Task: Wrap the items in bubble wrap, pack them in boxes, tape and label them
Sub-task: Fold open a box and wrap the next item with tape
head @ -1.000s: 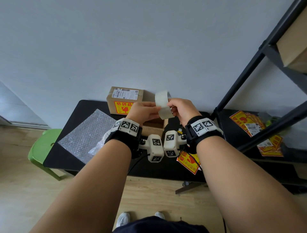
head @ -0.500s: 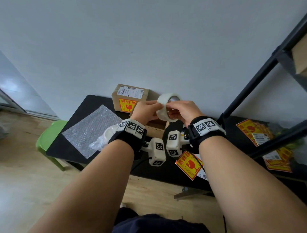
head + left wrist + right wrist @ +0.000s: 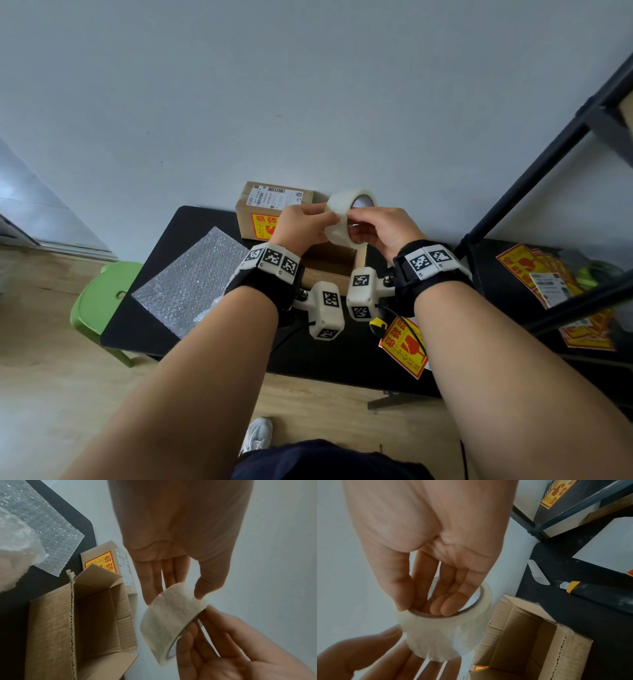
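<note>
A roll of clear packing tape (image 3: pixel 337 219) is held up over the open cardboard box (image 3: pixel 329 260). My right hand (image 3: pixel 354 228) grips it with fingers (image 3: pixel 443 605) curled inside the core and the thumb on the rim. My left hand (image 3: pixel 325 221) pinches the roll's outer band (image 3: pixel 171 622) between thumb and fingers (image 3: pixel 154 582). The box (image 3: pixel 96 622) looks empty, its flaps standing up. A bubble-wrapped bundle (image 3: pixel 15 545) lies left of it on the black table (image 3: pixel 137 329).
A sealed box with a fragile sticker (image 3: pixel 270 209) stands against the wall. A bubble wrap sheet (image 3: pixel 185 284) lies at left, a utility knife (image 3: pixel 590 589) right of the open box. Fragile stickers (image 3: pixel 404 346) lie at the table's front. A black shelf frame (image 3: pixel 534 171) stands at right, a green stool (image 3: pixel 99 298) at left.
Both hands have kept hold of the tape roll and turned it, so its open core now faces more toward me. The head view has shifted.
</note>
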`<state>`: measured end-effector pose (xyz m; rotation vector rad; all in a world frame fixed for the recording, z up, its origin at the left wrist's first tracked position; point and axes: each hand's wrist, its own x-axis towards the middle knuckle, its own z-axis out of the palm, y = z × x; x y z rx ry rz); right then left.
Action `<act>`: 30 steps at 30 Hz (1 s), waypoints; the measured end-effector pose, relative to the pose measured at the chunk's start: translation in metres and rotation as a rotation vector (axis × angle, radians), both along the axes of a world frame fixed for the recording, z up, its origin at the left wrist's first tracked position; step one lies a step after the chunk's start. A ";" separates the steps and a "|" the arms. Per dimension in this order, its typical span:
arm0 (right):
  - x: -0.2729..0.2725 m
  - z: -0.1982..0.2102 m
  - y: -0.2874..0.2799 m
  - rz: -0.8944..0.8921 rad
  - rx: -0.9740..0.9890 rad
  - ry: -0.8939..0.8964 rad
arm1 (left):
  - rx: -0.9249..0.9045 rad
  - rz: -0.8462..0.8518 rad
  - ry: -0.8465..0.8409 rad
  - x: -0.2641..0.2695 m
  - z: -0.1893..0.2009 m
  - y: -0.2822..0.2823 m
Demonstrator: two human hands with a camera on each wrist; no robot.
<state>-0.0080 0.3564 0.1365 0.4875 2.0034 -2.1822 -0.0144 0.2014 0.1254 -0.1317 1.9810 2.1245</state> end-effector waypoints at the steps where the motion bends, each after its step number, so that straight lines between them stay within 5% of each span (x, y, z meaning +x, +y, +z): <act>1: -0.002 0.000 -0.002 -0.007 0.004 0.001 | -0.009 0.003 0.003 -0.002 0.000 -0.002; 12: -0.007 0.002 -0.019 -0.047 -0.002 0.026 | -0.064 0.006 0.035 -0.016 -0.001 -0.016; 18: -0.009 0.003 -0.018 -0.111 0.008 0.057 | 0.063 -0.098 0.018 -0.017 0.002 -0.019; 24: -0.008 -0.002 -0.013 -0.050 0.249 0.108 | 0.040 -0.110 0.024 -0.022 0.000 -0.019; 30: -0.010 -0.003 -0.014 0.022 0.290 0.115 | 0.019 -0.078 0.012 -0.028 -0.002 -0.018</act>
